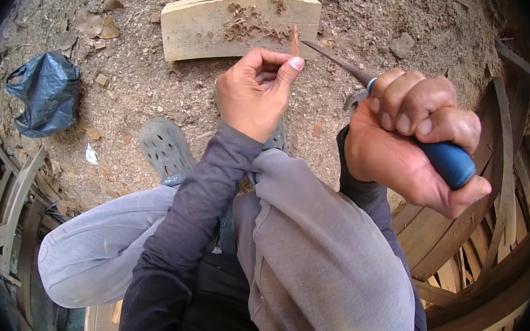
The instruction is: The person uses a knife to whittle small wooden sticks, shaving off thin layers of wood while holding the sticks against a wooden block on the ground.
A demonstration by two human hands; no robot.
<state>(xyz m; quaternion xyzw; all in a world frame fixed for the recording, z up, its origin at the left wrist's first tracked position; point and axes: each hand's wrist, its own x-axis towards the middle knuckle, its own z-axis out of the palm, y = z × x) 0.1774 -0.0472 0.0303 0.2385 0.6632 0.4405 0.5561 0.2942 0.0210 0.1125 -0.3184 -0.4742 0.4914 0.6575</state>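
Note:
My left hand point(253, 91) pinches a thin reddish sliver of wood point(295, 41) upright between thumb and fingertips, just in front of a pale board point(192, 27). Curled brown shavings point(246, 26) lie on that board. My right hand point(411, 138) is wrapped round the blue handle point(445, 158) of a knife, its narrow dark blade point(342, 64) pointing left, the tip close to the right of the sliver. My knee in grey trousers lies below both hands.
The ground is dirt with wood chips, dry leaves and a stone point(401, 44). A dark plastic bag point(45, 93) lies at left. Curved wooden strips point(508, 195) are piled at right, more point(15, 211) at lower left. My grey clog point(162, 143) rests on the ground.

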